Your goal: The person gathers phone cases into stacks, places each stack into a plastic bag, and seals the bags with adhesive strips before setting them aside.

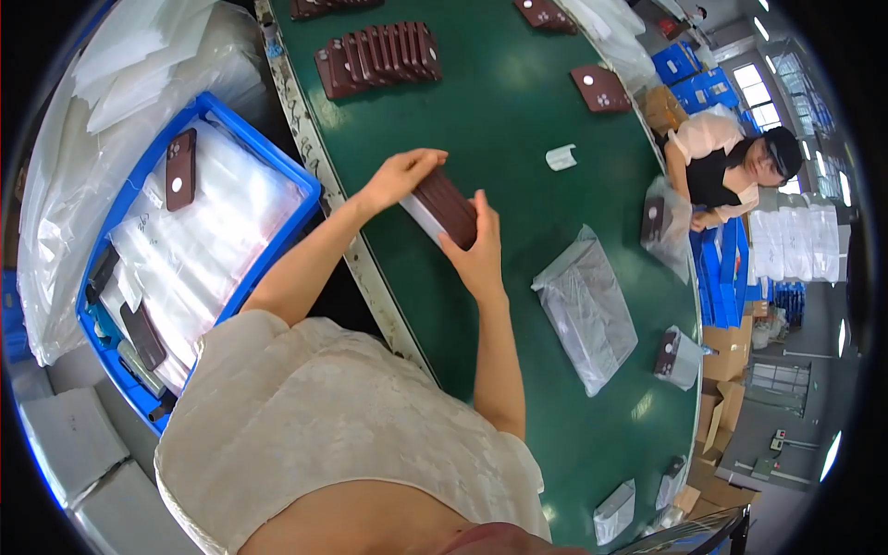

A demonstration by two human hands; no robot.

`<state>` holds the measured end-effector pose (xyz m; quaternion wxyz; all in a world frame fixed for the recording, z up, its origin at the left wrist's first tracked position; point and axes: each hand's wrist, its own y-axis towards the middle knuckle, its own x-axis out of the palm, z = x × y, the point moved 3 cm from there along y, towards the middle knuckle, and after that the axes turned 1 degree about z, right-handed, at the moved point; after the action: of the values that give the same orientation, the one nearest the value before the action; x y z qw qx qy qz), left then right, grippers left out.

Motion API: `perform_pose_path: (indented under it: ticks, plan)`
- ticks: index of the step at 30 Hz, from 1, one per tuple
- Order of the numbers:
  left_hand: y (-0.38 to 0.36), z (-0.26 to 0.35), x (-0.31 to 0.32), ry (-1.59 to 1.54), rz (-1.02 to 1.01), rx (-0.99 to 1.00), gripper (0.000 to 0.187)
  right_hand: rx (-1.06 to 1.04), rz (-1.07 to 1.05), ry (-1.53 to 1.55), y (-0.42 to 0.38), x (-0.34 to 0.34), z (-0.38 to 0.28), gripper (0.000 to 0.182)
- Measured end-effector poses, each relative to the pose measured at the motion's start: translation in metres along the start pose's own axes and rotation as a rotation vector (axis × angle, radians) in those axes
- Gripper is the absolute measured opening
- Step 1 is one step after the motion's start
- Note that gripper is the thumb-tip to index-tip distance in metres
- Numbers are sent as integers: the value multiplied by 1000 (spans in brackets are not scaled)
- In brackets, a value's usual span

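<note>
Between my two hands is a stack of dark brown phone cases, with a whitish strip along its lower left side. My left hand grips the upper left end, fingers bent over it. My right hand holds the lower right end, thumb on one side and fingers on the other. The stack is tilted above the green table. Farther up, a row of brown cases leans together. To the right lies a clear plastic bag with contents I cannot make out.
A blue bin at the left holds plastic bags and a brown case. A white piece and bagged stacks lie on the table. Across it, a co-worker is near another bagged stack.
</note>
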<state>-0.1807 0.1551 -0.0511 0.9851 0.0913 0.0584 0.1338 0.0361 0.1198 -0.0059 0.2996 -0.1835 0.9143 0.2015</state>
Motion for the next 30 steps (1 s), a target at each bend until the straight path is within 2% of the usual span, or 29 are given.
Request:
perform_pose_path:
  ticks: [1, 2, 6, 9, 11, 12, 14, 15, 16, 17, 18, 20, 21, 22, 23, 24, 25, 27, 30]
  plan:
    - [0, -1, 7, -167, -201, -120, 45, 28, 129, 52, -8, 5, 3, 81]
    - [0, 1, 11, -173, -204, -125, 45, 47, 261, 103, -12, 5, 6, 79]
    - [-10, 23, 23, -130, -290, -257, 43, 179, 270, 90, -31, 19, 6, 72]
    - [-25, 44, 22, -111, -197, -90, 41, 145, 227, -18, -42, 5, -4, 69]
    - [-33, 3, 31, -180, -183, -245, 39, 144, 140, -110, -49, -1, -8, 67]
    - [-36, 2, 30, -194, -190, -180, 37, 150, 91, -148, -45, -4, -9, 66]
    - [-38, 6, 33, -176, -189, -103, 32, -47, 71, -479, -42, -11, -35, 64]
    - [-46, 6, 37, -158, -194, -114, 30, 38, 23, -434, -43, -9, -33, 64]
    - [-57, 15, 38, 73, -91, -7, 28, 132, -28, -391, -46, -7, -29, 64]
    - [-69, 27, 31, 302, -3, 95, 28, 114, -26, -331, -49, -12, -31, 63]
    - [-85, 44, 10, 329, 13, 70, 28, 106, -21, -275, -54, -19, -29, 62]
    - [-113, 88, -26, 399, -13, 330, 30, 34, 98, -290, -70, -34, -13, 61]
    - [-122, 94, -53, 426, 33, 254, 26, 39, 91, -277, -65, -37, -11, 61]
    - [-132, 95, -84, 449, 73, 178, 23, 49, 188, -340, -61, -49, -14, 61]
    - [-141, 85, -117, 618, 189, 178, 16, 58, 288, -406, -60, -57, -13, 62]
    - [-153, 73, -151, 561, 275, -37, 16, 69, 286, -403, -60, -58, -4, 62]
    - [-167, 58, -186, 717, 285, -226, 18, 97, 249, -448, -59, -55, 8, 62]
    - [-204, 38, -232, 1068, 180, -187, 15, 147, 177, -538, -56, -49, 25, 63]
    - [-231, 4, -260, 1023, 169, -247, 18, 95, 205, -581, -60, -46, 25, 64]
